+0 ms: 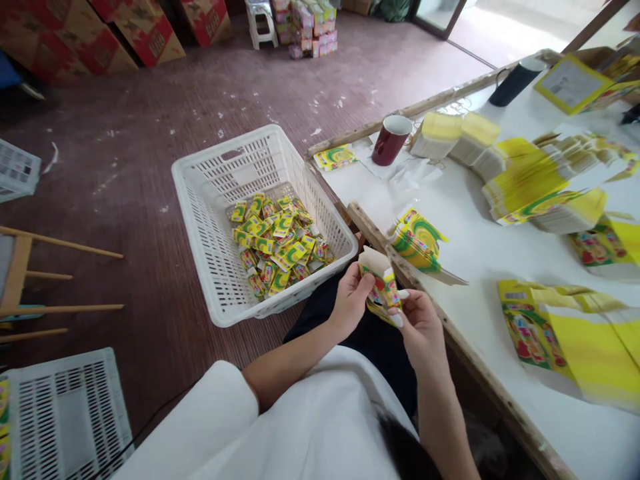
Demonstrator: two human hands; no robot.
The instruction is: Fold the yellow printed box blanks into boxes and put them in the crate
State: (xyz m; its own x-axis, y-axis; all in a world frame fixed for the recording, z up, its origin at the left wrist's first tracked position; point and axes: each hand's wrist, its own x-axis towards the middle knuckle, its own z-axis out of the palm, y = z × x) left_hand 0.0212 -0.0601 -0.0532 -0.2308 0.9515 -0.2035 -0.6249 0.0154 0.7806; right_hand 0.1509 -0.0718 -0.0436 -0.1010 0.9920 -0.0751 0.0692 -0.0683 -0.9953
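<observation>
Above my lap, between basket and table, a small yellow and green printed carton (381,285) is held in both hands, its pale flaps standing up at the top. My left hand (350,300) grips its left side, thumb on the front. My right hand (419,321) pinches its lower right edge with the fingertips. To the left, a white plastic basket (200,250) holds several small yellow and green cartons (280,243). Beside my right hand, a small stack of flat cartons (417,240) lies at the edge of the white table (480,257).
On the table are a dark red cup (391,141), a black cup (517,83), bundles of yellow cartons (530,177) and larger flat ones (570,333). Red and brown boxes (145,33), a white stool (261,23) and another basket (70,413) stand on the floor.
</observation>
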